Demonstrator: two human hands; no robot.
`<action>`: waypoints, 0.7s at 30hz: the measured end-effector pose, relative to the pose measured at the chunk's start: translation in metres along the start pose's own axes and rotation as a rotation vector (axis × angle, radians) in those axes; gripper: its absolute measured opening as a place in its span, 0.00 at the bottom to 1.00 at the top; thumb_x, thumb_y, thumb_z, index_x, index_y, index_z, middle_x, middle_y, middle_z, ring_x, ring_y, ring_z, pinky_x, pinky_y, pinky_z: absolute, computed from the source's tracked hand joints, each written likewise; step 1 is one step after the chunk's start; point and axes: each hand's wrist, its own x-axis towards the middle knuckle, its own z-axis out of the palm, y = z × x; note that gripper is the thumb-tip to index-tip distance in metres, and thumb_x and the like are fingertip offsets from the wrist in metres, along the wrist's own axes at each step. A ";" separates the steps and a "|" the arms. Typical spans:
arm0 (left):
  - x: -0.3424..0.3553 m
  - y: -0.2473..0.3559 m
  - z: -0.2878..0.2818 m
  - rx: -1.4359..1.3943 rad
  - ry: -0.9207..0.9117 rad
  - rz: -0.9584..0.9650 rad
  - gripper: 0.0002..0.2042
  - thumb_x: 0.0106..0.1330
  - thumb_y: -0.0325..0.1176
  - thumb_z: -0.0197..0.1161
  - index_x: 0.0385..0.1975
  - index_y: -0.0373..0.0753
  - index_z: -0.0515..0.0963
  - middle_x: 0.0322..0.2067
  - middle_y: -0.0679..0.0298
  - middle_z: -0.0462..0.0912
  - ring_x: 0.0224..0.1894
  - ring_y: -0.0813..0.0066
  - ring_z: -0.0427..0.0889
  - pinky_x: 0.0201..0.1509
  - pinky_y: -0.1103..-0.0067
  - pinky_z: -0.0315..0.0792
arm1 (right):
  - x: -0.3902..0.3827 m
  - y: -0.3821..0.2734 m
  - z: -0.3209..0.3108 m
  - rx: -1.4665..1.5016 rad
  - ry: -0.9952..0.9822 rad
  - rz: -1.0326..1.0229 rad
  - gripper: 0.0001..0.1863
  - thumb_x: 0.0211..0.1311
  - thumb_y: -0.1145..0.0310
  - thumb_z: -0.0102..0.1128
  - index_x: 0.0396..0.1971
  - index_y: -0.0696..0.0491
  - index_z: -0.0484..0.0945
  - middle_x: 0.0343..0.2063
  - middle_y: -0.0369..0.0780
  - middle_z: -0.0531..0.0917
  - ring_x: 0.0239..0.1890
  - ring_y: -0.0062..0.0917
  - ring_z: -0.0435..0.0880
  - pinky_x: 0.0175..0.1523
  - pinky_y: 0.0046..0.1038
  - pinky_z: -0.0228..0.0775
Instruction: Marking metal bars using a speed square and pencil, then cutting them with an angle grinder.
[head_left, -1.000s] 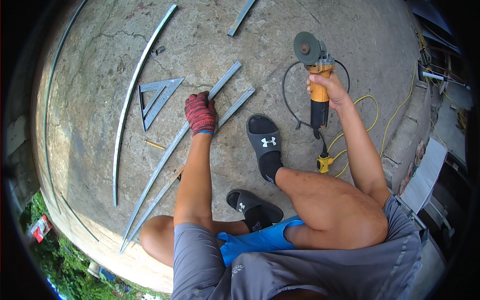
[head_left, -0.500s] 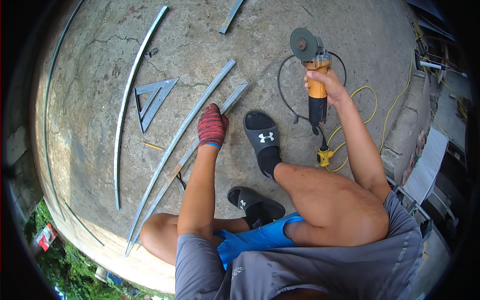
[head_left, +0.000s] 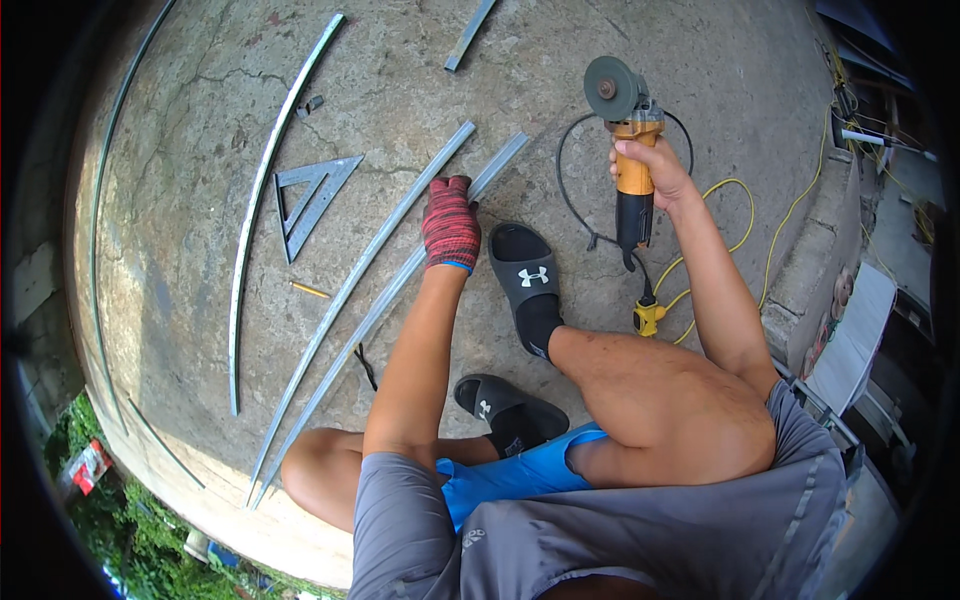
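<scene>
My left hand (head_left: 451,225), in a red and black knit glove, is closed around a long galvanized metal channel (head_left: 505,158) near its far end. The strip runs back under my forearm toward my left knee. Beside it on the left lies a second metal channel (head_left: 365,258), apart from my hand. My bare right hand (head_left: 655,168) grips an angle grinder (head_left: 634,215) by its yellow and black body. The grinder's dark cutting disc (head_left: 628,92) points away from me, to the right of the channel's end and not touching it. Whether the disc is spinning, I cannot tell.
On the concrete floor (head_left: 400,90) lie a speed square (head_left: 320,205), a yellow pencil (head_left: 310,290) and more metal strips (head_left: 262,190). A yellow extension cord (head_left: 750,205) with a yellow connector (head_left: 649,318) loops at right. Concrete blocks (head_left: 805,260) edge that side. My sandalled feet are close by.
My left hand has moved away from me and to the right with the metal channel, whose end now reaches farther toward the grinder. My right hand and the grinder have hardly moved.
</scene>
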 end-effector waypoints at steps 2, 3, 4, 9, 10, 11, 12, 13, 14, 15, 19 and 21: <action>0.010 0.009 0.018 0.068 -0.070 -0.051 0.22 0.56 0.22 0.65 0.53 0.43 0.75 0.50 0.51 0.75 0.52 0.48 0.77 0.55 0.61 0.73 | 0.002 0.002 0.000 0.033 0.002 0.000 0.20 0.56 0.66 0.68 0.46 0.56 0.75 0.31 0.39 0.82 0.29 0.23 0.83 0.36 0.27 0.79; 0.011 0.003 0.028 0.185 -0.027 -0.021 0.22 0.58 0.22 0.62 0.55 0.44 0.75 0.51 0.51 0.76 0.54 0.49 0.76 0.57 0.61 0.72 | 0.004 0.003 0.004 0.035 -0.007 -0.003 0.20 0.56 0.66 0.68 0.46 0.56 0.75 0.31 0.39 0.82 0.29 0.23 0.83 0.36 0.27 0.79; 0.013 0.007 0.035 0.290 0.006 0.016 0.23 0.60 0.23 0.59 0.57 0.45 0.74 0.52 0.52 0.76 0.55 0.49 0.76 0.58 0.61 0.71 | 0.003 0.005 0.001 0.042 0.005 0.002 0.20 0.55 0.66 0.68 0.46 0.56 0.75 0.31 0.39 0.82 0.29 0.23 0.83 0.36 0.27 0.79; 0.017 -0.001 0.051 0.328 -0.097 -0.014 0.21 0.63 0.25 0.56 0.57 0.47 0.76 0.52 0.52 0.77 0.54 0.51 0.75 0.59 0.61 0.70 | -0.003 0.006 -0.008 0.025 0.052 0.016 0.20 0.55 0.66 0.69 0.46 0.56 0.75 0.30 0.39 0.82 0.29 0.23 0.83 0.36 0.27 0.79; 0.018 -0.001 0.049 0.324 -0.104 -0.011 0.21 0.63 0.25 0.56 0.57 0.47 0.76 0.52 0.52 0.77 0.54 0.51 0.75 0.59 0.61 0.70 | -0.005 0.007 -0.012 0.027 0.059 0.018 0.20 0.55 0.66 0.69 0.45 0.57 0.75 0.30 0.39 0.82 0.29 0.24 0.83 0.36 0.27 0.79; 0.019 -0.002 0.047 0.268 -0.122 -0.020 0.21 0.61 0.26 0.59 0.56 0.47 0.77 0.52 0.52 0.77 0.54 0.51 0.75 0.59 0.61 0.70 | -0.006 0.007 -0.015 0.030 0.064 0.020 0.20 0.55 0.66 0.69 0.45 0.57 0.76 0.30 0.39 0.82 0.29 0.24 0.83 0.35 0.27 0.79; 0.020 -0.001 0.044 0.213 -0.138 -0.030 0.21 0.60 0.28 0.62 0.55 0.47 0.78 0.51 0.52 0.77 0.54 0.50 0.75 0.59 0.62 0.70 | -0.007 0.008 -0.019 0.032 0.070 0.023 0.20 0.55 0.66 0.69 0.45 0.57 0.76 0.30 0.39 0.82 0.29 0.24 0.83 0.35 0.27 0.79; 0.019 -0.004 0.042 0.198 -0.118 -0.022 0.23 0.57 0.31 0.67 0.55 0.47 0.77 0.51 0.53 0.77 0.54 0.50 0.75 0.59 0.61 0.70 | -0.007 0.009 -0.022 0.021 0.075 0.032 0.21 0.55 0.66 0.69 0.46 0.57 0.75 0.31 0.39 0.82 0.30 0.23 0.83 0.36 0.26 0.79; 0.018 -0.006 0.040 0.201 -0.118 -0.017 0.23 0.57 0.31 0.67 0.55 0.47 0.77 0.51 0.53 0.77 0.54 0.50 0.75 0.59 0.61 0.70 | -0.006 0.009 -0.023 0.011 0.079 0.040 0.22 0.56 0.65 0.69 0.48 0.57 0.74 0.31 0.38 0.81 0.30 0.22 0.83 0.37 0.26 0.79; 0.016 -0.008 0.037 0.217 -0.127 -0.002 0.23 0.57 0.34 0.67 0.56 0.48 0.77 0.51 0.54 0.77 0.54 0.51 0.75 0.58 0.60 0.70 | -0.006 0.010 -0.022 0.014 0.081 0.036 0.22 0.56 0.65 0.69 0.48 0.57 0.74 0.31 0.38 0.81 0.30 0.22 0.83 0.37 0.26 0.79; 0.027 -0.009 -0.009 0.293 -0.199 0.103 0.22 0.57 0.37 0.69 0.54 0.47 0.77 0.52 0.55 0.77 0.55 0.54 0.75 0.58 0.60 0.70 | -0.011 0.008 -0.017 -0.002 0.101 0.048 0.20 0.56 0.65 0.69 0.46 0.56 0.74 0.31 0.38 0.82 0.29 0.23 0.83 0.36 0.25 0.78; 0.050 -0.019 -0.055 0.349 -0.295 0.185 0.22 0.58 0.38 0.69 0.53 0.45 0.77 0.52 0.54 0.78 0.54 0.54 0.77 0.58 0.62 0.71 | -0.015 0.005 -0.020 0.003 0.097 0.039 0.20 0.56 0.64 0.69 0.45 0.56 0.74 0.30 0.39 0.82 0.29 0.23 0.83 0.36 0.25 0.78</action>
